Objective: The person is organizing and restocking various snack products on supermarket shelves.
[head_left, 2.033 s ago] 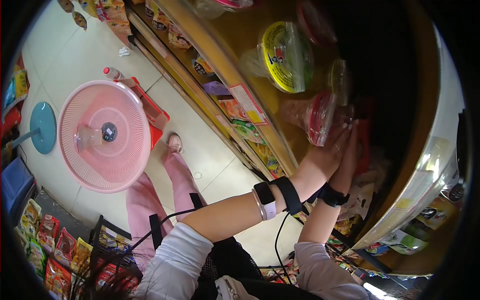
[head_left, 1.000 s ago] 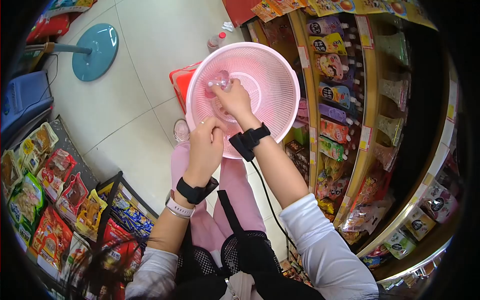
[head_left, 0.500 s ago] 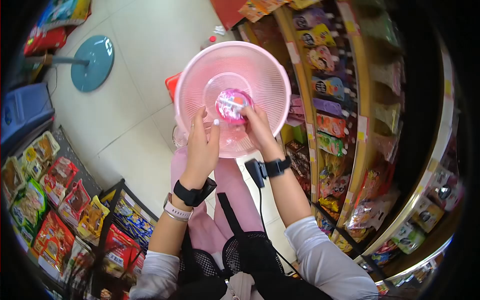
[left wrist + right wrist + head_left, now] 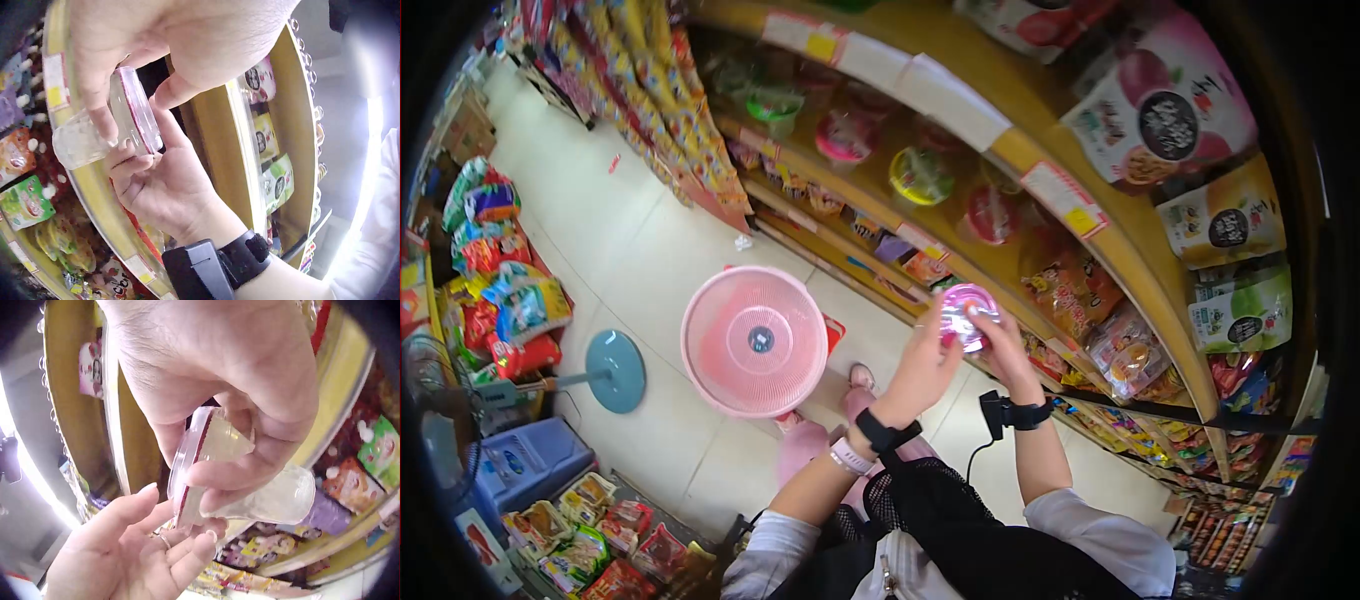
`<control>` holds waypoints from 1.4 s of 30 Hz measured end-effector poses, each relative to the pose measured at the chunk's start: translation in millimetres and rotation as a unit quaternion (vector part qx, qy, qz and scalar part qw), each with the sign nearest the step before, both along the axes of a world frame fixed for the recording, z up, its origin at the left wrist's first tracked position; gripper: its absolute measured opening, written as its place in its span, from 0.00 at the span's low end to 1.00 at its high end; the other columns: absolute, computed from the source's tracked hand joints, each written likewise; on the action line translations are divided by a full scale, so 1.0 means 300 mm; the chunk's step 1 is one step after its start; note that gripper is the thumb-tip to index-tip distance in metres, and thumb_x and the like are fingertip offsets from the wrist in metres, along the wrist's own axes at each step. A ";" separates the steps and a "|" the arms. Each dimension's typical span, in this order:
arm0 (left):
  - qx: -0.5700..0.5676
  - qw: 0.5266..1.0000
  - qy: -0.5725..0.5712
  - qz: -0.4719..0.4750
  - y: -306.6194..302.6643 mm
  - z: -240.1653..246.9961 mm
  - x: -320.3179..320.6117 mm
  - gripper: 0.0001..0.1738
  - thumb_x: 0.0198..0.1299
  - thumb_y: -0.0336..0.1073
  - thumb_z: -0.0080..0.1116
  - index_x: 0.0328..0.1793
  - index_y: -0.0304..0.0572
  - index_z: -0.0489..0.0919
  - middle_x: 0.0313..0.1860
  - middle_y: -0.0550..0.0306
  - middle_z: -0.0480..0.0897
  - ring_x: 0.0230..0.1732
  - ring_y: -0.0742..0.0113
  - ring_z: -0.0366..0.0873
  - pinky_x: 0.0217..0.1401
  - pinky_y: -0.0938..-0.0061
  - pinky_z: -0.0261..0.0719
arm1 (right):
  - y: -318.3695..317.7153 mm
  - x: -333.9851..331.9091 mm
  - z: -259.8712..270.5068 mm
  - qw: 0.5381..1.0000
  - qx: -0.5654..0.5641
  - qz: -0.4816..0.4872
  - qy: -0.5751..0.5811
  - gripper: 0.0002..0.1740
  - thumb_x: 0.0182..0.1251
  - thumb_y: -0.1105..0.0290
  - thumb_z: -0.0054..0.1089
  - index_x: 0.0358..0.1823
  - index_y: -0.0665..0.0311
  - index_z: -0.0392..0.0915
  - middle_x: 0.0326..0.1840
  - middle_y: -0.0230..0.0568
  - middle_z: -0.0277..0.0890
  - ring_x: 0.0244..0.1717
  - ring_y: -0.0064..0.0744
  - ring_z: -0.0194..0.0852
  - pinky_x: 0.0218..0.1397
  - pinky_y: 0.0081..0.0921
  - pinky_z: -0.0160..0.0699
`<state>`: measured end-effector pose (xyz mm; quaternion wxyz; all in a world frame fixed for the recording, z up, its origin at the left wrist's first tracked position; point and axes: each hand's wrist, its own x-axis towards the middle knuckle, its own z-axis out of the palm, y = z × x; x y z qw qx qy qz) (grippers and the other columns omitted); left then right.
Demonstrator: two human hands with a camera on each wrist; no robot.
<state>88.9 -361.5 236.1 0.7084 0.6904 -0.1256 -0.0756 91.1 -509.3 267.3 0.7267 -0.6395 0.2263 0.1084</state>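
Note:
Both hands hold a clear plastic cup (image 4: 967, 315) with a pink-rimmed round lid, raised before the shelves. Its narrower clear end (image 4: 275, 500) sticks out sideways past the right hand. In the left wrist view, the thumb and fingers of the left hand (image 4: 922, 365) pinch across the wide lid (image 4: 134, 112). From the other side the right hand (image 4: 1008, 352) grips the cup, fingers curled round the body below the rim. Part of the cup is hidden behind fingers. A pink mesh basket (image 4: 700, 350) stands low to the left, away from the hands.
Similar lidded cups, one yellow-lidded (image 4: 920, 177) and one pink-lidded (image 4: 845, 135), line a wooden shelf (image 4: 855, 185) ahead. Snack bags (image 4: 1235, 225) fill the upper shelf at right. A blue round stool (image 4: 616, 370) and a blue bin (image 4: 530, 460) stand left.
Two seconds ago the hands were at the shelf; one second ago the right hand reached into the basket. The cup was then over the basket, and is now up beside the shelves.

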 end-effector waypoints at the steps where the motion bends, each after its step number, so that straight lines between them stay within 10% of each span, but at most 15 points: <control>1: -0.004 0.999 -0.041 -0.021 -0.060 0.032 0.014 0.38 0.59 0.25 0.51 0.73 0.35 0.48 0.62 0.39 0.64 0.54 0.56 0.73 0.49 0.72 0.76 | -0.062 0.004 0.009 0.999 0.005 -0.029 -0.019 0.19 0.62 0.64 0.59 0.52 0.64 0.73 0.36 0.32 0.78 0.28 0.16 0.75 0.21 0.14 0.69; 9: 0.130 0.982 -0.133 -0.036 -0.354 0.062 0.128 0.32 0.58 0.29 0.51 0.68 0.32 0.56 0.62 0.31 0.61 0.59 0.38 0.64 0.58 0.63 0.70 | -0.320 0.065 -0.058 0.977 0.083 -0.183 -0.076 0.25 0.61 0.68 0.59 0.59 0.63 0.66 0.53 0.40 0.73 0.46 0.28 0.76 0.39 0.20 0.79; 20: 0.183 0.969 -0.117 -0.115 -0.370 0.099 0.191 0.21 0.59 0.34 0.50 0.58 0.36 0.66 0.51 0.26 0.66 0.52 0.30 0.66 0.56 0.54 0.68 | -0.353 0.129 -0.063 0.971 0.189 -0.039 -0.138 0.23 0.72 0.60 0.44 0.64 0.61 0.62 0.62 0.39 0.66 0.61 0.34 0.66 0.64 0.31 0.63; 28: 0.234 0.952 -0.013 -0.195 -0.327 0.119 0.168 0.28 0.65 0.37 0.44 0.71 0.41 0.56 0.66 0.17 0.50 0.65 0.32 0.59 0.66 0.58 0.61 | -0.379 0.127 -0.057 0.991 0.096 -0.023 -0.095 0.27 0.68 0.50 0.49 0.65 0.52 0.64 0.53 0.28 0.67 0.47 0.17 0.65 0.45 0.16 0.64; 42: 0.261 0.943 -0.076 -0.191 -0.208 0.130 0.155 0.23 0.61 0.34 0.46 0.61 0.30 0.69 0.52 0.33 0.74 0.52 0.41 0.73 0.58 0.61 0.69 | -0.453 0.268 -0.229 0.958 -0.233 -0.097 -0.139 0.35 0.58 0.47 0.60 0.61 0.61 0.68 0.52 0.41 0.72 0.48 0.26 0.72 0.48 0.26 0.71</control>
